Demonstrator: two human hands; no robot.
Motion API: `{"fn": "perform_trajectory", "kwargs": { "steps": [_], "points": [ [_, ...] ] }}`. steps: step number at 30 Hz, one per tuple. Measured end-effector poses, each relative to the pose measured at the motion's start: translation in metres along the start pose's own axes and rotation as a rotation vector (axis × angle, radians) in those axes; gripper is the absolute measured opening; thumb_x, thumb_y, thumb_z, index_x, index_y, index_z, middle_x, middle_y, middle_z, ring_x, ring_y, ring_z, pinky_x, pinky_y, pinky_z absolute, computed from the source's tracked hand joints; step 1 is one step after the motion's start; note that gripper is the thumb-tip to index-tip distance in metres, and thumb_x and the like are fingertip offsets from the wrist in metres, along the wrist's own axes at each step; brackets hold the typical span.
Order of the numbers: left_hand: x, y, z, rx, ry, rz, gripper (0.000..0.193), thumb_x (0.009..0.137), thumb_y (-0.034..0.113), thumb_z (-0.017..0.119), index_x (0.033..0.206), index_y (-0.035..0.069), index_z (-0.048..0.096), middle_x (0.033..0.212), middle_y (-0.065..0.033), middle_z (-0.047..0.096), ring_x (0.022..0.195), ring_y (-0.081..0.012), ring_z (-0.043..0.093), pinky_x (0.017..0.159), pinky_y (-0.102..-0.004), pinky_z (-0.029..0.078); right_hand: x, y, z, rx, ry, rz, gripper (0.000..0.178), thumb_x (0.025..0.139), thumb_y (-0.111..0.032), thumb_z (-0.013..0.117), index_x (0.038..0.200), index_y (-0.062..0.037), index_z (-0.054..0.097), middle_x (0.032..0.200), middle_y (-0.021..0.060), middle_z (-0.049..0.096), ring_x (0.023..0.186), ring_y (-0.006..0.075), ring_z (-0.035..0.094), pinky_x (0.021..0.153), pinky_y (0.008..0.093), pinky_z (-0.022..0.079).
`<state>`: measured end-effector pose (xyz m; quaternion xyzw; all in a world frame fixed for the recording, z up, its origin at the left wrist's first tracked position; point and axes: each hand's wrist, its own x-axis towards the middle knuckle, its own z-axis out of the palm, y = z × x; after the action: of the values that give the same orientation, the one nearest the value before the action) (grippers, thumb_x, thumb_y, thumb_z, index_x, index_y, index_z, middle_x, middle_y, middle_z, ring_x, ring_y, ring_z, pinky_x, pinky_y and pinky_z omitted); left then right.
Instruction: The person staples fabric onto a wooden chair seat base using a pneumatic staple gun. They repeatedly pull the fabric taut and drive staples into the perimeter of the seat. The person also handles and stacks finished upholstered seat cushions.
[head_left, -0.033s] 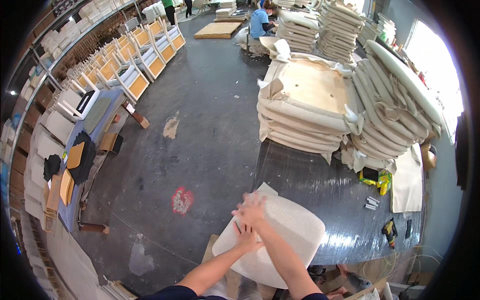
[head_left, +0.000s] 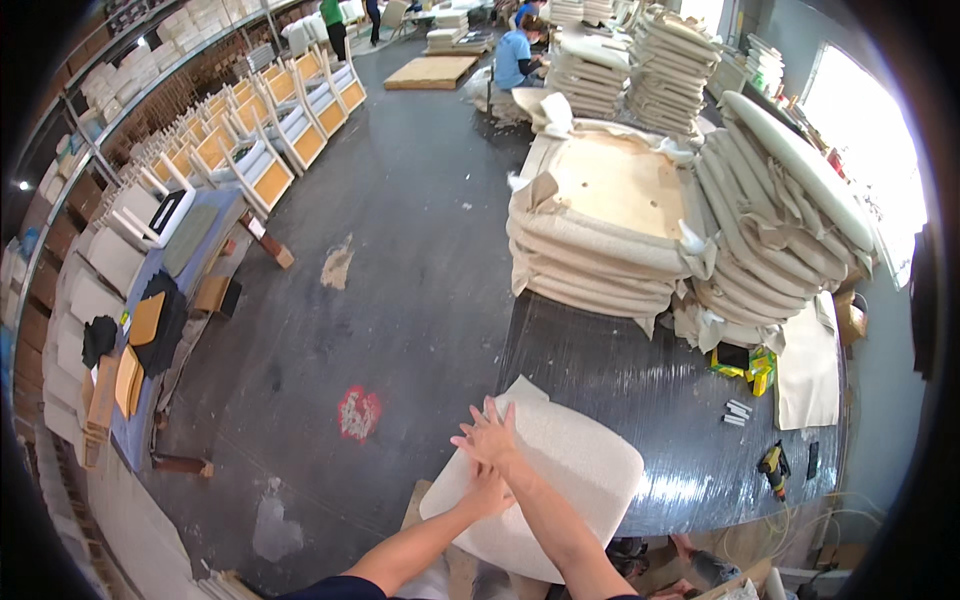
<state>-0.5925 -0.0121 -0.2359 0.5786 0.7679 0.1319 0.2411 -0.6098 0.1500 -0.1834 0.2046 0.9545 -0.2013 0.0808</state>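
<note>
A cream upholstered chair seat (head_left: 580,455) lies at the near left corner of the dark, film-covered table, partly over its edge. My right hand (head_left: 490,438) presses on the seat's left side with its fingers spread. Just below it, my left hand (head_left: 486,492) rests flat on the same fabric, its fingertips partly hidden by the right hand. Neither hand grips anything. A flap of cloth (head_left: 522,388) sticks out past the seat's far left corner.
Stacked padded seat panels (head_left: 600,250) stand on the table's far part, with a leaning stack (head_left: 770,220) beside them. A staple gun (head_left: 773,470), staple strips (head_left: 737,412) and a cloth piece (head_left: 806,370) lie right. Upturned chair frames (head_left: 265,180) line the left. A person (head_left: 515,58) sits far off.
My right hand, blurred before, has come down a little and now rests with fingers spread over the left hand's fingertips. The whole view has shifted slightly.
</note>
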Motion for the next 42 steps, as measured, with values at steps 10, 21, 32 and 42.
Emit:
{"fn": "perform_trajectory", "kwargs": {
  "steps": [10,21,32,42],
  "points": [
    [0.125,0.016,-0.071,0.065,0.234,-0.361,0.075,0.103,0.056,0.060,0.159,0.007,0.046,0.159,-0.0190,0.047,0.148,-0.0440,0.041,0.104,-0.0712,0.044,-0.199,0.174,0.007,0.151,0.382,1.044,0.055,0.112,-0.047,0.050,0.152,-0.0098,0.055,0.156,0.0249,0.052,0.149,0.0452,0.045,0.113,0.0638,0.043],
    [0.200,-0.035,-0.052,-0.057,0.289,-0.543,0.052,0.108,0.037,0.046,0.095,-0.003,0.078,0.101,-0.0290,0.077,0.098,-0.0473,0.075,0.089,-0.0585,0.059,-0.224,0.248,0.073,0.462,0.481,1.375,0.065,0.113,-0.055,0.039,0.119,0.0006,0.072,0.110,0.0268,0.076,0.109,0.0478,0.071,0.094,0.0561,0.054],
    [-0.070,-0.074,0.022,-0.142,0.438,-0.457,0.048,0.114,0.031,0.040,0.139,-0.004,0.060,0.108,-0.0358,0.071,0.104,-0.0566,0.066,0.088,-0.0629,0.051,-0.376,0.049,0.195,0.475,0.831,1.486,0.056,0.116,-0.040,0.032,0.131,0.0032,0.064,0.116,0.0309,0.074,0.107,0.0556,0.068,0.091,0.0593,0.052],
    [-0.237,-0.152,0.069,-0.497,-0.171,-1.110,0.078,0.114,0.057,0.029,0.110,-0.002,0.079,0.109,-0.0234,0.080,0.105,-0.0431,0.075,0.094,-0.0553,0.052,-0.470,-0.035,0.306,1.650,0.830,2.172,0.068,0.107,-0.071,0.044,0.133,-0.0106,0.061,0.115,0.0082,0.068,0.086,0.0261,0.065,0.070,0.0444,0.050]
  ]
}}
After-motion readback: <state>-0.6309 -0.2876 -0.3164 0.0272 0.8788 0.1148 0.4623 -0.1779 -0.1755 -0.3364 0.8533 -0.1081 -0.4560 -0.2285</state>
